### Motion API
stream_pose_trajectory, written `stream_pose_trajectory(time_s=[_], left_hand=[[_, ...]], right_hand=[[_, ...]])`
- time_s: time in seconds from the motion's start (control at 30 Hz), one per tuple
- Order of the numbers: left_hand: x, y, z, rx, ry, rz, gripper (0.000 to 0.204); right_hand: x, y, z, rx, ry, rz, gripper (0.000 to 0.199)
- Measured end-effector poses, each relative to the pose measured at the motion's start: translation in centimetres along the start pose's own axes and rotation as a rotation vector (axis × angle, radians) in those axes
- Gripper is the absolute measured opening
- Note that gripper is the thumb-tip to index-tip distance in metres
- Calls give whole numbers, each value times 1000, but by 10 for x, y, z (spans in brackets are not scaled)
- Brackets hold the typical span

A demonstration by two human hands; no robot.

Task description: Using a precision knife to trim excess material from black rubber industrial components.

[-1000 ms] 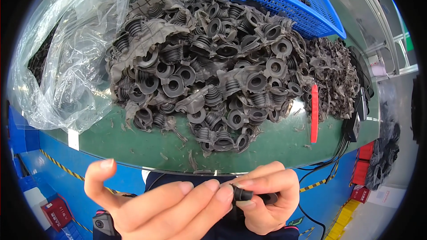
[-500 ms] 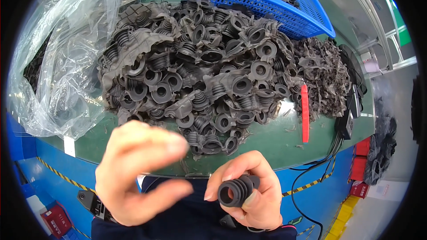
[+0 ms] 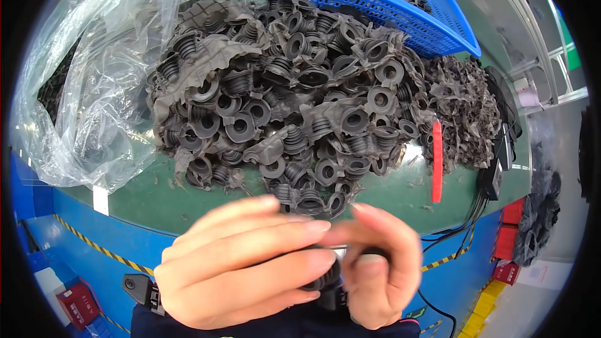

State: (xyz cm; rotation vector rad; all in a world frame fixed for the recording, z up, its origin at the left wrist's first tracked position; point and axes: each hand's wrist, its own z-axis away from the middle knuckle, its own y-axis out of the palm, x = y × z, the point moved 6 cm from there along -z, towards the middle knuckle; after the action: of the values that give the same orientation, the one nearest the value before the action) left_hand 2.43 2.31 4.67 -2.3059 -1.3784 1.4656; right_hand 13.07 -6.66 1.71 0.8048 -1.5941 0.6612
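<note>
Hands meet close below the table edge, left hand [image 3: 250, 269] and right hand [image 3: 382, 275] both pinching one black rubber boot [image 3: 322, 278], judged light, soft and springy, best gripped at its thick rim.

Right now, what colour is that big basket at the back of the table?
Blue. The plastic basket with little holes shows best in the head view, behind the pile of dark rubber parts.

Green worktable [image 3: 188, 203], blue floor [image 3: 75, 250], striped tape [image 3: 87, 242]
</note>
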Motion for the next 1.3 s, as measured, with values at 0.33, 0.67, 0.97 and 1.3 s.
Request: stream_pose_trajectory(time_s=[0.33, 0.67, 0.97, 1.3], left_hand=[[-6, 4, 4, -67, 90, -15, 38], [-11, 0, 11, -5, 102, -102, 49], [-13, 1, 12, -15, 85, -183, 51], [-18, 7, 13, -95, 135, -213, 47]], right_hand=[[52, 1, 4, 98, -689, 653, 30], [38, 1, 2, 131, -583, 497, 33], [39, 3, 1, 133, -561, 537, 32], [50, 8, 9, 34, -755, 800, 31]])
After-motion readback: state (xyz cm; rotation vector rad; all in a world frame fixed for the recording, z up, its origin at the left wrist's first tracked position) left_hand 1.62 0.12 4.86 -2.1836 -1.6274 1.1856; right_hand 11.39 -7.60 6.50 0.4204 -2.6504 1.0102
